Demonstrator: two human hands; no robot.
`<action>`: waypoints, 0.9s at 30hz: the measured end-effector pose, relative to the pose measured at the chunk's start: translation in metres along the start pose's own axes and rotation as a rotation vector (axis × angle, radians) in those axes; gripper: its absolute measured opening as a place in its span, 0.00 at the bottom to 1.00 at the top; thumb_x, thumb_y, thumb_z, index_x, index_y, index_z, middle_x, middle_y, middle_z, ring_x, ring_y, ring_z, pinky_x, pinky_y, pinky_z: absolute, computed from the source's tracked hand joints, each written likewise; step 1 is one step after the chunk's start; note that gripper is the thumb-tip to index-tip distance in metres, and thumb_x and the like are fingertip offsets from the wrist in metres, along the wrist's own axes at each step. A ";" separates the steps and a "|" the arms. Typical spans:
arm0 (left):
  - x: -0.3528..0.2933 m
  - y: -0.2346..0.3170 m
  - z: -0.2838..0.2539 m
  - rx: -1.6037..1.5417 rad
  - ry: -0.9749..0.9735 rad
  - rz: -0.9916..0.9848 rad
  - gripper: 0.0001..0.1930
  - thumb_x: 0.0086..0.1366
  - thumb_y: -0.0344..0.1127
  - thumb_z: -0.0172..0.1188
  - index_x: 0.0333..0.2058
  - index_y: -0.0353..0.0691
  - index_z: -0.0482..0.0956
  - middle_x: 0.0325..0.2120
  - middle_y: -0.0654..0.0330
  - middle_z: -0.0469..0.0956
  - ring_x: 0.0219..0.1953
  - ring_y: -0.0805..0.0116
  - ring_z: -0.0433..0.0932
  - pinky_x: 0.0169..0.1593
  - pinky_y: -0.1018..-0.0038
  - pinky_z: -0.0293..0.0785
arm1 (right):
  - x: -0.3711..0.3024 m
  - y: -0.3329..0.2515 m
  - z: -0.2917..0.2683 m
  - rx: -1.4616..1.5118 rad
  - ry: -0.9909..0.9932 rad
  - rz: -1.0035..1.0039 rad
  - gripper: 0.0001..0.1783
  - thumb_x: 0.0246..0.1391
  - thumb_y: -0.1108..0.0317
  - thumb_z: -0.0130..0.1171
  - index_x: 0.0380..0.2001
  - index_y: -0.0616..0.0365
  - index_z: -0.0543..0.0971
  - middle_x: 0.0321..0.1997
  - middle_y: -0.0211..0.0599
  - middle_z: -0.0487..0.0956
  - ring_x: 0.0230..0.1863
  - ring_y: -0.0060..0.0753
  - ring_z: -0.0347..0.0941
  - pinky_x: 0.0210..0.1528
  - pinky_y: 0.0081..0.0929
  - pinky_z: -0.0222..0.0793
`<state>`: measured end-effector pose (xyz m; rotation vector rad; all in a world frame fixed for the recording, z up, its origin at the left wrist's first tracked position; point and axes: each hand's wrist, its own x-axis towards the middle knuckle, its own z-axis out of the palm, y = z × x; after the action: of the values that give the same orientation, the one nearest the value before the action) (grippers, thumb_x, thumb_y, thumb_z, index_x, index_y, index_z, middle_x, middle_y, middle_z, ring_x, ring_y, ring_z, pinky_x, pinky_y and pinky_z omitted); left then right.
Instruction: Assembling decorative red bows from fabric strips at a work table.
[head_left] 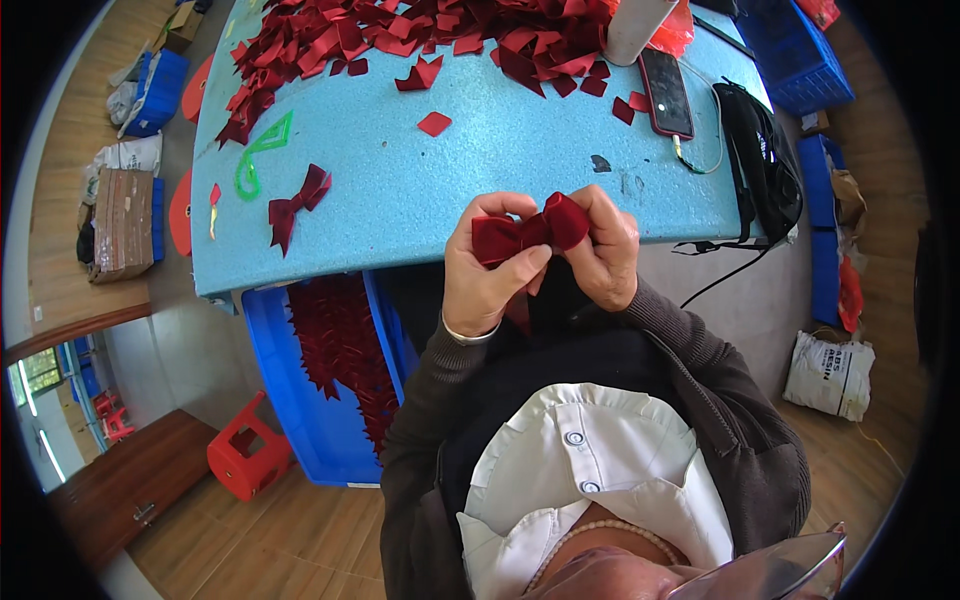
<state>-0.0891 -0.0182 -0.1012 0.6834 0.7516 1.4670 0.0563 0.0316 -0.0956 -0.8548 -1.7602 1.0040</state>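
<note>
Between my two hands, close to the near edge of the blue table [380,200], is a dark red velvet bow [497,240]. My left hand [482,275] grips its left loop and middle, the thumb pressed across the front. The fingers of my right hand [608,250] pinch the right loop. A ribbon tail hangs below, partly hidden by my fingers. Another red bow [297,207] lies on the table to the left, apart from my hands. Beyond it rests a green plastic tool [262,155] with a curled end.
A heap of red ribbon pieces [400,30] covers the far part of the table. At the right are a phone [666,95] on a white cable and a black bag [760,160]. Below the table's left front, a blue crate [275,400] holds rows of red bows; a red stool [245,460] stands beside it.
</note>
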 end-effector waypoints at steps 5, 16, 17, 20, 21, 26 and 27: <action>-0.001 -0.004 -0.005 -0.027 -0.001 0.028 0.17 0.56 0.18 0.62 0.43 0.36 0.69 0.29 0.59 0.75 0.21 0.78 0.72 0.20 0.83 0.67 | 0.004 0.000 -0.001 0.025 -0.087 -0.038 0.02 0.53 0.79 0.52 0.32 0.66 0.71 0.21 0.35 0.76 0.22 0.21 0.73 0.24 0.20 0.67; 0.009 -0.013 -0.012 -0.011 0.021 0.077 0.15 0.54 0.15 0.62 0.37 0.37 0.70 0.33 0.60 0.72 0.23 0.79 0.73 0.22 0.83 0.71 | 0.008 0.019 0.002 -0.028 -0.157 -0.102 0.03 0.53 0.78 0.50 0.28 0.66 0.73 0.18 0.35 0.74 0.17 0.24 0.70 0.21 0.20 0.63; 0.011 -0.019 -0.012 -0.014 0.041 0.108 0.15 0.54 0.15 0.62 0.37 0.37 0.70 0.34 0.60 0.71 0.25 0.78 0.73 0.25 0.82 0.73 | 0.008 0.018 0.004 0.004 -0.134 -0.096 0.04 0.54 0.78 0.50 0.27 0.66 0.73 0.17 0.34 0.73 0.16 0.23 0.70 0.21 0.20 0.63; 0.015 -0.028 -0.010 -0.020 0.079 0.168 0.14 0.53 0.15 0.62 0.35 0.37 0.70 0.36 0.60 0.70 0.29 0.77 0.74 0.29 0.81 0.77 | 0.008 0.018 0.004 0.066 -0.087 -0.083 0.05 0.54 0.78 0.49 0.26 0.66 0.72 0.15 0.33 0.73 0.15 0.22 0.69 0.19 0.20 0.62; 0.015 -0.029 -0.009 -0.021 0.078 0.166 0.14 0.53 0.15 0.62 0.35 0.37 0.70 0.35 0.60 0.70 0.31 0.76 0.74 0.31 0.80 0.78 | 0.008 0.019 0.003 0.077 -0.091 -0.061 0.05 0.54 0.77 0.48 0.26 0.66 0.72 0.15 0.33 0.73 0.15 0.22 0.69 0.19 0.20 0.62; 0.015 -0.034 -0.006 -0.032 0.093 0.171 0.14 0.53 0.15 0.63 0.34 0.37 0.71 0.35 0.61 0.71 0.33 0.76 0.74 0.34 0.79 0.79 | 0.003 0.020 -0.001 0.144 -0.107 0.048 0.06 0.55 0.77 0.47 0.25 0.66 0.72 0.16 0.31 0.73 0.16 0.19 0.68 0.20 0.18 0.61; 0.015 -0.036 -0.005 -0.037 0.102 0.175 0.14 0.53 0.15 0.63 0.34 0.37 0.71 0.35 0.61 0.71 0.33 0.76 0.74 0.33 0.80 0.78 | 0.003 0.020 -0.002 0.168 -0.112 0.081 0.07 0.55 0.76 0.46 0.25 0.66 0.71 0.16 0.31 0.73 0.16 0.18 0.68 0.20 0.18 0.61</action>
<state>-0.0721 -0.0033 -0.1333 0.6635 0.7554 1.6820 0.0597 0.0429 -0.1123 -0.7812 -1.7174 1.2551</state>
